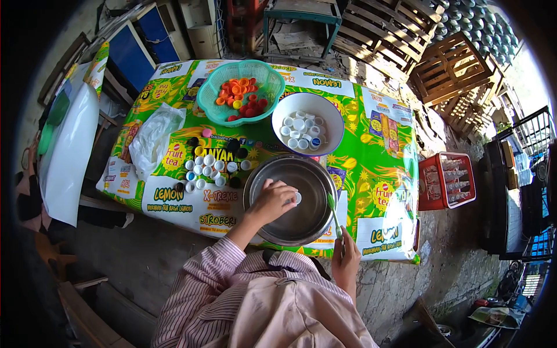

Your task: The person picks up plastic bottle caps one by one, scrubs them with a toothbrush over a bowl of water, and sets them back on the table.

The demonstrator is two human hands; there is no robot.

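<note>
Both sides of the metal basin are attended by a bare hand; watching from a distance, I take this basin as the reference for every position. The left hand reaches in over the basin's left side, its grip closed on a white cap at the fingertips, above the basin's inner floor; whether the cap touches the metal, I cannot tell. The right hand is at the basin's near right edge, its grip wrapped around a green-handled tool slanting along the rim, its exact kind too small for me to make out. Left of the basin, loose caps in white, yellow and black lie on the counter. Just beyond the basin stands a white bowl holding white caps; farther beyond and to the left, a turquoise basket bears orange and red caps. In my judgement the step in hand, handling one cap over the basin, is best done with a light pinch on the cap's sides, turning it by the fingertips, keeping it low inside the rim so that a slip lands within, and holding the tool's end clear of the fingers.
</note>
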